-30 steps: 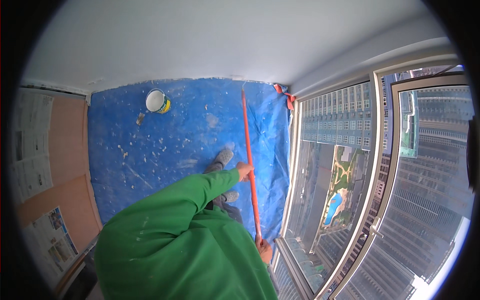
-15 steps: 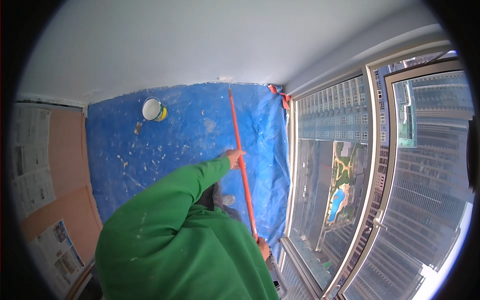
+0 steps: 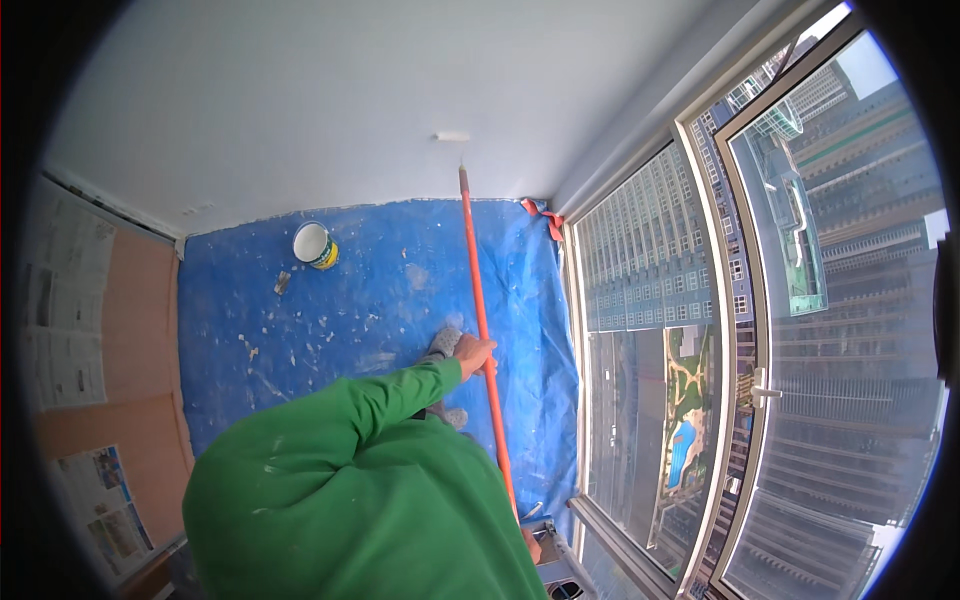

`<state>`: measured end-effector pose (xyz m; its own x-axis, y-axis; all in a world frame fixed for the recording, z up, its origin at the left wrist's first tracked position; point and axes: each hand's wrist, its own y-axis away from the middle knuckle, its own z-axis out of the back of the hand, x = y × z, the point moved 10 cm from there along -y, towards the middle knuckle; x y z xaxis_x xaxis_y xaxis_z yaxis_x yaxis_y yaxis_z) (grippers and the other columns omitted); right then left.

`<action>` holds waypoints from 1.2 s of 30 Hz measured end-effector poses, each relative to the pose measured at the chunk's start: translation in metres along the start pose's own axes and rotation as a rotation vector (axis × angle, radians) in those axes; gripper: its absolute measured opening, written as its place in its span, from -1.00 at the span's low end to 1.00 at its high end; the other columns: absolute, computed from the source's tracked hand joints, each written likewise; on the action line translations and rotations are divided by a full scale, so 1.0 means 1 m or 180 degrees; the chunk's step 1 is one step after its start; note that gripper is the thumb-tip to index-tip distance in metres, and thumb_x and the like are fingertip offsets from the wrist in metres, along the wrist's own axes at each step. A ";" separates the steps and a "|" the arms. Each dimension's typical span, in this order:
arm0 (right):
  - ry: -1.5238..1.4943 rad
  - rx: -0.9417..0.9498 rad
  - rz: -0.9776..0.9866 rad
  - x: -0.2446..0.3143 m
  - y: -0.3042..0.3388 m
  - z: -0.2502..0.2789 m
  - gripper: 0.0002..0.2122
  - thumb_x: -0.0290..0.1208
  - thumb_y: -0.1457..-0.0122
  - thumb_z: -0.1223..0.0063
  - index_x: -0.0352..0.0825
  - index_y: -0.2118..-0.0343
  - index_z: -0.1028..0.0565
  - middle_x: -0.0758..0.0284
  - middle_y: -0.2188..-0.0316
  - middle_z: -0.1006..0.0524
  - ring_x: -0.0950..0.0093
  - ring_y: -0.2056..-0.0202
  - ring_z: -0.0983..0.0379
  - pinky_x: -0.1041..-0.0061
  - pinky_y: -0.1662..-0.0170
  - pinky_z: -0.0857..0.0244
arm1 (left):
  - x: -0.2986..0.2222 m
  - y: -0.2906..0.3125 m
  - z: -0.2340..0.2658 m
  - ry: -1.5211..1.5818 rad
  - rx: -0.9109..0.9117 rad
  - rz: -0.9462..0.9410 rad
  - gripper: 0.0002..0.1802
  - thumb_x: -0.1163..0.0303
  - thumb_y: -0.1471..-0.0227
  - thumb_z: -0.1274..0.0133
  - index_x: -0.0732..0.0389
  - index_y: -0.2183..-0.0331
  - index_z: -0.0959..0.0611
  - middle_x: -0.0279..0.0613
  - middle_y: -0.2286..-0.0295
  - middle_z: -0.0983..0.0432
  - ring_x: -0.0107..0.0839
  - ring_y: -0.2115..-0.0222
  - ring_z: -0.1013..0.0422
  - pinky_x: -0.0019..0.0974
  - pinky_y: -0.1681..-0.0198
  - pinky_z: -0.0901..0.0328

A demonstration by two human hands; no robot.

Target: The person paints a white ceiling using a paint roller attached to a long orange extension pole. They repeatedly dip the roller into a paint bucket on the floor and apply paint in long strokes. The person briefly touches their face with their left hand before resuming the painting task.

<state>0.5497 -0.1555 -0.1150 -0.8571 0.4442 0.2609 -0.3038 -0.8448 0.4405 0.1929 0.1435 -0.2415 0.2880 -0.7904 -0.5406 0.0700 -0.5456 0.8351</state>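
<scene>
A long orange-red extension pole (image 3: 473, 240) runs up from beside my body, and a white paint roller (image 3: 452, 136) at its far end rests against the pale wall (image 3: 330, 110). Around the middle of the pole, my left hand (image 3: 474, 354) is closed, its green sleeve reaching in from the left. Lower down, my right hand (image 3: 532, 546) is at the pole's near end, closed on it, though most of that hand is hidden by my green top.
Blue plastic sheeting (image 3: 390, 285) covers the floor, spotted with paint flecks. On it stand an open paint bucket (image 3: 316, 246) and a small scraper-like tool (image 3: 283, 284). Windows (image 3: 640, 230) line the right side, one pane (image 3: 745, 180) swung out. Taped paper (image 3: 75, 300) covers the left side.
The roller has gone up the wall from near its bottom edge. My left hand has come lower in view with the pole, and my view has tilted up slightly.
</scene>
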 end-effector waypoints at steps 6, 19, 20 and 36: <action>-0.0532 -0.0222 0.0005 -0.027 0.021 -0.005 -0.49 0.18 -0.09 0.06 -0.27 0.60 -0.49 0.15 0.73 -0.42 0.09 0.61 -0.41 0.19 0.51 -0.25 | -0.023 0.084 -0.018 -0.0057 0.0076 -0.0617 -0.56 0.18 -0.01 -0.01 0.46 0.32 -0.56 0.01 0.52 -0.58 -0.24 0.57 -0.55 -0.30 0.59 -0.36; -0.0685 0.0008 0.0109 -0.029 -0.004 -0.065 -0.67 -0.15 -0.12 -0.03 -0.26 0.15 -0.53 0.09 0.33 -0.55 0.22 0.28 -0.49 0.18 0.22 -0.32 | -0.133 0.208 -0.027 -0.0342 0.0310 -0.2018 -0.60 0.15 -0.08 0.02 0.37 0.40 -0.57 -0.05 0.53 -0.57 -0.32 0.55 -0.53 -0.36 0.54 -0.30; -0.0537 -0.0108 0.0252 -0.022 -0.004 -0.064 -0.69 -0.19 -0.16 0.02 -0.28 0.14 -0.51 0.10 0.33 -0.53 0.21 0.31 -0.46 0.17 0.28 -0.31 | -0.142 0.214 -0.028 -0.0322 0.0330 -0.2096 -0.59 0.14 -0.08 0.02 0.37 0.40 -0.57 -0.05 0.54 -0.57 -0.32 0.55 -0.53 -0.36 0.54 -0.30; -0.2062 -0.0423 0.0877 0.120 -0.034 0.001 -0.69 -0.03 -0.17 0.05 -0.20 0.41 -0.53 0.22 0.67 -0.43 0.24 0.61 -0.34 0.23 0.49 -0.20 | -0.255 0.252 -0.011 -0.0505 0.0564 -0.2881 -0.59 0.11 -0.15 0.07 0.32 0.38 -0.55 -0.12 0.51 -0.57 -0.40 0.51 -0.52 -0.39 0.52 -0.32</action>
<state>0.4576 -0.0729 -0.0981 -0.5032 0.2625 0.8233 -0.1953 -0.9626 0.1876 0.1475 0.2109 0.1075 0.0604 -0.0657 -0.9960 0.0535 -0.9962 0.0689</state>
